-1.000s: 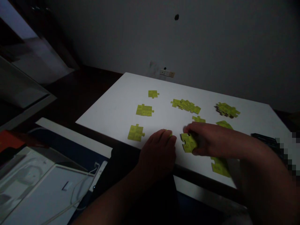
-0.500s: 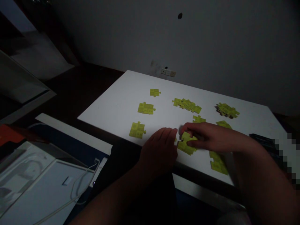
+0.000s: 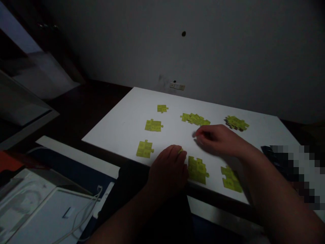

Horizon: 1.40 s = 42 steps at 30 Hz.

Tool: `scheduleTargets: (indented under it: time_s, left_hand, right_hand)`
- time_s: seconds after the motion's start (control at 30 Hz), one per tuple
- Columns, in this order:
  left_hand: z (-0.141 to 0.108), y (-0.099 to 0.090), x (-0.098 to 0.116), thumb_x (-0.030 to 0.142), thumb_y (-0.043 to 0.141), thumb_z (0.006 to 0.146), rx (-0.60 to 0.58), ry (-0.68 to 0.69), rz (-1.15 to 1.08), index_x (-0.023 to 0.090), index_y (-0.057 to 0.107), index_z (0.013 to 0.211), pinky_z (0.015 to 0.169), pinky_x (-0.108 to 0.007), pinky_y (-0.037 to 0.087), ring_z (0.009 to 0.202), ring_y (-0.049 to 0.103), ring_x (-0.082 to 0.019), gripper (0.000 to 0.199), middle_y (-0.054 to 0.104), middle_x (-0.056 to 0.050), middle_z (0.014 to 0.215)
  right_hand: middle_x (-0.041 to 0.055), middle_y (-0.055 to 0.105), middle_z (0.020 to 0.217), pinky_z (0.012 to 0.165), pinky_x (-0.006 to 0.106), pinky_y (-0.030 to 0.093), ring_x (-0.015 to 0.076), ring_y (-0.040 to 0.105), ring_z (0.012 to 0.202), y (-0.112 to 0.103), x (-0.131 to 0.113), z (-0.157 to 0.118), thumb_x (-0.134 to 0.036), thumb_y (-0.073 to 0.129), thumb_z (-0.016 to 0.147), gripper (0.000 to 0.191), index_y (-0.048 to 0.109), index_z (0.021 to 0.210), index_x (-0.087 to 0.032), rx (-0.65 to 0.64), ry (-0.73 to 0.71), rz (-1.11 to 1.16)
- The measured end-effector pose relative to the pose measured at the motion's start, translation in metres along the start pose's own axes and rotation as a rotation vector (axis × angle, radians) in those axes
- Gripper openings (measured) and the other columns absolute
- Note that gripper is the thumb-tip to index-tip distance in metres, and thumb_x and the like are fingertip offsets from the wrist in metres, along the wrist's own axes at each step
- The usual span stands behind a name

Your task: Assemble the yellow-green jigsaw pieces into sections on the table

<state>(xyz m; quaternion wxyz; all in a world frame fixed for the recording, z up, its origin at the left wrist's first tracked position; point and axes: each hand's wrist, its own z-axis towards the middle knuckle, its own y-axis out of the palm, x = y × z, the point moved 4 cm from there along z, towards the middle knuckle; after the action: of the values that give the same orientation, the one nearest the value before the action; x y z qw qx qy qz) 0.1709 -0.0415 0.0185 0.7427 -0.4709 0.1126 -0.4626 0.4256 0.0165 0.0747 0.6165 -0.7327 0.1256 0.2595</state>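
My left hand (image 3: 169, 167) rests flat at the table's near edge, over a yellow-green puzzle piece (image 3: 180, 150) of which only a bit shows. Just right of it lies a larger yellow-green puzzle piece (image 3: 197, 170), touched by neither hand. My right hand (image 3: 212, 137) is over the middle of the table with its fingers curled together; whether something small is between them is hidden. Another puzzle piece (image 3: 231, 179) lies below my right forearm. To the left are three more pieces, the nearest one (image 3: 144, 149) beside my left hand.
Two piles of puzzle pieces (image 3: 195, 119) (image 3: 236, 122) lie toward the back of the white table (image 3: 122, 117). A dark object (image 3: 273, 157) sits at the right edge. An open box (image 3: 50, 210) with a white cable is at the lower left.
My right hand has let go of the puzzle piece, which now lies on the table, and has moved up from it. The camera view has shifted a little.
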Motion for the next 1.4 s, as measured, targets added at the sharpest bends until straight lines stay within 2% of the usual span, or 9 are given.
scheduleTargets:
  time_s: [0.2, 0.27, 0.37, 0.47, 0.57, 0.8, 0.97, 1.23, 1.4]
  left_hand:
    - [0.006, -0.029, -0.024, 0.032, 0.070, 0.110, 0.031, -0.040, -0.004, 0.037, 0.077, 0.154, 0.128, -0.069, 0.068, 0.155, 0.071, -0.040, 0.044, 0.077, -0.015, 0.160]
    - [0.018, -0.051, -0.058, 0.038, 0.068, 0.114, 0.027, -0.092, 0.020, 0.031, 0.075, 0.155, 0.128, -0.073, 0.066, 0.153, 0.070, -0.042, 0.042, 0.074, -0.017, 0.163]
    - [0.042, -0.074, -0.133, 0.049, 0.063, 0.116, -0.167, -0.116, 0.052, 0.027, 0.072, 0.160, 0.135, -0.075, 0.056, 0.162, 0.062, -0.046, 0.050, 0.068, -0.016, 0.172]
    - [0.064, -0.074, -0.209, 0.068, 0.061, 0.113, -0.356, -0.151, 0.108, 0.017, 0.069, 0.165, 0.137, -0.079, 0.049, 0.168, 0.054, -0.054, 0.073, 0.062, -0.023, 0.178]
    - [0.076, -0.058, -0.251, 0.080, 0.060, 0.109, -0.467, -0.163, 0.090, 0.018, 0.069, 0.167, 0.139, -0.078, 0.046, 0.170, 0.051, -0.053, 0.085, 0.059, -0.024, 0.182]
    - [0.078, -0.032, -0.258, 0.090, 0.068, 0.097, -0.460, -0.081, 0.032, 0.021, 0.074, 0.160, 0.143, -0.070, 0.040, 0.170, 0.052, -0.049, 0.094, 0.059, -0.021, 0.183]
    - [0.076, -0.035, -0.262, 0.092, 0.070, 0.099, -0.365, -0.058, -0.041, 0.025, 0.081, 0.145, 0.140, -0.067, 0.044, 0.162, 0.058, -0.044, 0.082, 0.067, -0.018, 0.175]
    - [0.080, -0.038, -0.257, 0.098, 0.070, 0.096, -0.375, -0.067, -0.078, 0.025, 0.082, 0.139, 0.140, -0.067, 0.044, 0.159, 0.062, -0.043, 0.085, 0.070, -0.018, 0.170]
    - [0.081, -0.042, -0.247, 0.087, 0.071, 0.099, -0.406, -0.115, -0.061, 0.022, 0.081, 0.141, 0.140, -0.067, 0.044, 0.159, 0.061, -0.042, 0.078, 0.068, -0.018, 0.173]
  right_hand:
    - [0.0179, 0.091, 0.117, 0.085, 0.047, 0.056, 0.0370, 0.081, 0.097, -0.032, 0.046, -0.004, -0.031, 0.062, 0.106, 0.033, 0.091, 0.121, -0.025, 0.241, 0.188, -0.388]
    - [0.0164, 0.092, 0.123, 0.095, 0.047, 0.060, 0.0371, 0.083, 0.108, -0.040, 0.062, -0.006, -0.027, 0.064, 0.104, 0.035, 0.092, 0.124, -0.025, 0.237, 0.224, -0.385]
    - [0.0147, 0.092, 0.128, 0.107, 0.047, 0.063, 0.0363, 0.084, 0.117, -0.047, 0.078, -0.009, -0.024, 0.068, 0.099, 0.033, 0.094, 0.120, -0.024, 0.190, 0.246, -0.294]
    - [0.0157, 0.092, 0.123, 0.102, 0.046, 0.064, 0.0361, 0.084, 0.111, -0.049, 0.087, -0.011, -0.024, 0.077, 0.093, 0.028, 0.094, 0.115, -0.022, 0.142, 0.300, -0.187]
    - [0.0151, 0.090, 0.121, 0.097, 0.047, 0.065, 0.0355, 0.083, 0.106, -0.048, 0.085, -0.013, -0.030, 0.086, 0.088, 0.035, 0.093, 0.122, -0.023, 0.124, 0.303, -0.119]
    - [0.0142, 0.083, 0.136, 0.110, 0.051, 0.064, 0.0392, 0.079, 0.125, -0.037, 0.069, -0.013, -0.042, 0.102, 0.079, 0.058, 0.090, 0.135, -0.029, 0.071, 0.194, -0.091]
    - [0.0127, 0.084, 0.132, 0.106, 0.049, 0.063, 0.0351, 0.080, 0.117, -0.032, 0.060, -0.011, -0.036, 0.097, 0.086, 0.048, 0.088, 0.132, -0.028, 0.037, 0.191, -0.091]
    - [0.0086, 0.085, 0.118, 0.088, 0.039, 0.056, 0.0297, 0.077, 0.101, -0.029, 0.053, -0.011, -0.033, 0.093, 0.086, 0.049, 0.077, 0.131, -0.026, 0.014, 0.209, -0.072]
    - [0.0059, 0.084, 0.112, 0.082, 0.038, 0.053, 0.0275, 0.074, 0.093, -0.025, 0.052, -0.009, -0.027, 0.086, 0.088, 0.042, 0.074, 0.129, -0.028, 0.023, 0.178, -0.035]
